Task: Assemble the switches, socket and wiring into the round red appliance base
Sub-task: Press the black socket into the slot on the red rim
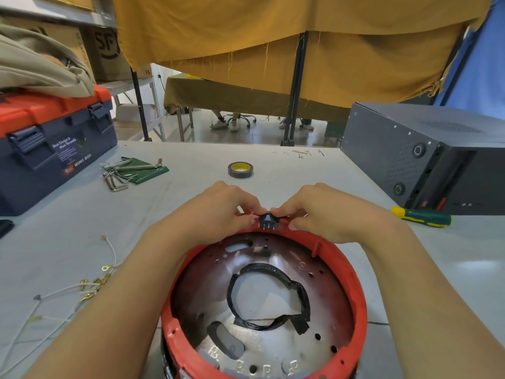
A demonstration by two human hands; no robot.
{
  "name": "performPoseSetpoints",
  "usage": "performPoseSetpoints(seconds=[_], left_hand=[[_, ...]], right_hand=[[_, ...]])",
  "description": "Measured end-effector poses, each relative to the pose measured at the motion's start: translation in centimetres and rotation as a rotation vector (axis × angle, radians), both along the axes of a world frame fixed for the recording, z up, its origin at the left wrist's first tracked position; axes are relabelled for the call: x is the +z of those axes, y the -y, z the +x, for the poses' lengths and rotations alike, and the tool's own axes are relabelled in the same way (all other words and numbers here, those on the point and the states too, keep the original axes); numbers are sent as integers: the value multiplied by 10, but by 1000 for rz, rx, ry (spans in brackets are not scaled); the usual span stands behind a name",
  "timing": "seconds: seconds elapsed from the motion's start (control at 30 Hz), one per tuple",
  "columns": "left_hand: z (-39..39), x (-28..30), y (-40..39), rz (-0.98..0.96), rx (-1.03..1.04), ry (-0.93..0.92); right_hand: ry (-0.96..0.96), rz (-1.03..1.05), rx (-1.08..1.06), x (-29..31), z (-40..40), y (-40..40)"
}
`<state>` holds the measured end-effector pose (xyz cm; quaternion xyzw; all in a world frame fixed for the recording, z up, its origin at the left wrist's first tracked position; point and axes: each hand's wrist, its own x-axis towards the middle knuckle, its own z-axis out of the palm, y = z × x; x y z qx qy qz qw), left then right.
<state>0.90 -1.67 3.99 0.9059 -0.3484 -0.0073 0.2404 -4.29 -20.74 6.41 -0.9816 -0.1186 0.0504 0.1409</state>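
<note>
The round red appliance base (352, 272) sits near the front edge of the grey table (191, 165), tipped so its open side faces up toward the camera and its metal floor, with a ragged centre hole edged in black tape, is in plain view. Far left stands a blue and orange toolbox (52, 143); beside it lie hex keys (120, 173) on a green pouch, and nearer the front white wires with brass terminals (90, 288) trail over the tabletop. A roll of black tape (240, 170) lies beyond the hands. The left hand (221, 212) has its fingers curled over the base's far rim, pinching the left end of a small black socket (268, 221) seated in that rim. The socket's long axis runs along the rim, left to right, and its metal pins point inward into the base. The right hand (319, 214) pinches the socket's other end. Farther right lie a green and yellow screwdriver (422, 216) and a dark grey metal case (426, 157).
</note>
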Motion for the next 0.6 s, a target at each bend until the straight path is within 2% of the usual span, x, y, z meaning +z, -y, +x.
performPoseSetpoints(seconds=[0.6], left_hand=[[-1,-3,3,117,-8,48]], right_hand=[[-6,-18,-1,-3,0,-3]])
